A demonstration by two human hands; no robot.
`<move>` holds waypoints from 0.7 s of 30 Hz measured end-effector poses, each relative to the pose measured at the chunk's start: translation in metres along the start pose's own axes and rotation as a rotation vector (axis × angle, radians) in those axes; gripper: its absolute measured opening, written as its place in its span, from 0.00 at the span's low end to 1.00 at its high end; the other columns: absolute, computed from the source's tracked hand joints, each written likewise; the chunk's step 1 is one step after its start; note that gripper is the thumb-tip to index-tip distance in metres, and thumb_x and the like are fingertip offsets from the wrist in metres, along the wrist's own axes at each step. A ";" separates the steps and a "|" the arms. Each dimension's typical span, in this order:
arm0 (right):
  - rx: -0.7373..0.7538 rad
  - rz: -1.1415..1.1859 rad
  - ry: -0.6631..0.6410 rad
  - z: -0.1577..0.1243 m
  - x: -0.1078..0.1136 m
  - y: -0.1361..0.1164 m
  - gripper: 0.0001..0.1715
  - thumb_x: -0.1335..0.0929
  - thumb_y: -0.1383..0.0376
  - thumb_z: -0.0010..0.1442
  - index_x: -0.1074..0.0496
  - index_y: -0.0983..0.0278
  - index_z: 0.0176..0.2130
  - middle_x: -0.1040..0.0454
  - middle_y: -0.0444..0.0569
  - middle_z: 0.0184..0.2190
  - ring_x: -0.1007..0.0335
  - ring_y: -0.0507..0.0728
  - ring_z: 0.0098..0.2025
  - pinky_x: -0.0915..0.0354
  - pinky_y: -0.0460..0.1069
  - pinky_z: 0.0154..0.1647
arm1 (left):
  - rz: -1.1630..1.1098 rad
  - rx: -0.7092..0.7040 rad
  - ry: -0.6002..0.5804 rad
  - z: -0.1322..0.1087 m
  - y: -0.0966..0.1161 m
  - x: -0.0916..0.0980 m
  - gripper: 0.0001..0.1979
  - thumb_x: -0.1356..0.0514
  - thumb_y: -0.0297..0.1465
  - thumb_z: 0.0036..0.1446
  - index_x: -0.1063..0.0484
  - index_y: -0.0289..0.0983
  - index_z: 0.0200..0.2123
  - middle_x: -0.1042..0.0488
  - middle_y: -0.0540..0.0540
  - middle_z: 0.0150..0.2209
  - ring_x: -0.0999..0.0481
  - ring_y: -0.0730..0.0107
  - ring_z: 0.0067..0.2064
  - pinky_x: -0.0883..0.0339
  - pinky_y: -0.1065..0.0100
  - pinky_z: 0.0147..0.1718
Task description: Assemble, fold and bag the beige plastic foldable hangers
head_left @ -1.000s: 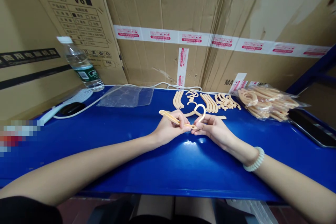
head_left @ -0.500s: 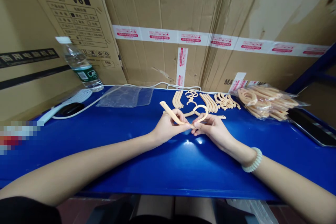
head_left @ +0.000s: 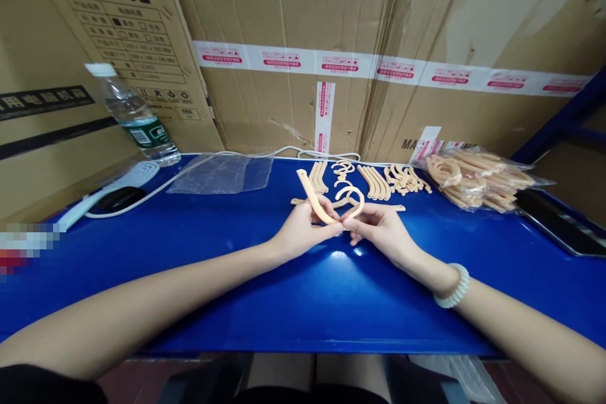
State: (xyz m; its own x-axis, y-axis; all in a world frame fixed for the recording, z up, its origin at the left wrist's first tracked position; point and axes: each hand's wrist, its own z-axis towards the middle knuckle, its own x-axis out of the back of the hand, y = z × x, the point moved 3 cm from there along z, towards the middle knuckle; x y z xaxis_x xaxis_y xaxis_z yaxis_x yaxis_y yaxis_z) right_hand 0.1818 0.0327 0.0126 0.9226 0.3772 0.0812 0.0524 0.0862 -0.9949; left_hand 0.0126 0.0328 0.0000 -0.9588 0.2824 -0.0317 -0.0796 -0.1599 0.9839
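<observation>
Above the blue table, my left hand (head_left: 305,225) is closed on a beige hanger arm (head_left: 312,196) that slants up to the left. My right hand (head_left: 381,227) pinches a beige hanger hook (head_left: 358,197), its curve standing upward. The ends of the two pieces meet between my fingertips, which hide the joint. Just behind my hands lies a hanger (head_left: 341,203) with its arms spread, partly covered by the held pieces. Beyond it are rows of hanger arms (head_left: 318,177), a second row of arms (head_left: 374,183), loose hooks (head_left: 343,169) and small connector pieces (head_left: 404,179).
At the right, a clear bag of beige hanger parts (head_left: 473,177) sits beside a black phone (head_left: 563,222). A flat plastic bag (head_left: 220,173), white cable (head_left: 156,192), dark oval object (head_left: 118,199) and water bottle (head_left: 139,120) are at the left. Cardboard boxes (head_left: 265,110) stand behind the table (head_left: 284,309).
The hanger arm has turned steeper, and the hook has shifted left and tilted toward it. My hands stay together. The whole view has shifted slightly.
</observation>
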 end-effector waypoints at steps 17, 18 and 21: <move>0.517 -1.321 0.088 0.047 0.090 -0.007 0.11 0.31 0.65 0.63 0.18 0.65 0.42 0.24 0.57 0.39 0.32 0.65 0.44 0.34 0.59 0.48 | -0.003 -0.007 -0.009 -0.001 0.006 -0.003 0.15 0.28 0.28 0.43 0.33 0.36 0.28 0.25 0.51 0.29 0.22 0.71 0.32 0.26 0.65 0.39; 0.513 -1.315 0.072 0.048 0.090 -0.005 0.11 0.31 0.66 0.63 0.18 0.65 0.42 0.24 0.57 0.39 0.32 0.65 0.44 0.34 0.58 0.47 | 0.009 -0.006 -0.002 -0.001 0.005 -0.003 0.14 0.28 0.28 0.43 0.31 0.35 0.28 0.25 0.51 0.29 0.22 0.71 0.32 0.26 0.66 0.38; 0.515 -1.266 0.032 0.051 0.088 -0.003 0.11 0.32 0.68 0.62 0.18 0.64 0.40 0.24 0.56 0.37 0.31 0.63 0.42 0.33 0.57 0.46 | -0.008 0.018 0.004 0.000 0.003 -0.002 0.13 0.29 0.27 0.43 0.29 0.35 0.30 0.24 0.50 0.28 0.22 0.72 0.31 0.27 0.68 0.36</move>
State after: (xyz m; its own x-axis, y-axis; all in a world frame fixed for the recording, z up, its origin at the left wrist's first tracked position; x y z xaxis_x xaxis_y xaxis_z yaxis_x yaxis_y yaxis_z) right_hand 0.2433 0.1127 0.0253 0.3593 -0.2366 0.9027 0.7194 0.6864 -0.1065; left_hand 0.0141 0.0314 0.0025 -0.9593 0.2796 -0.0407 -0.0827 -0.1405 0.9866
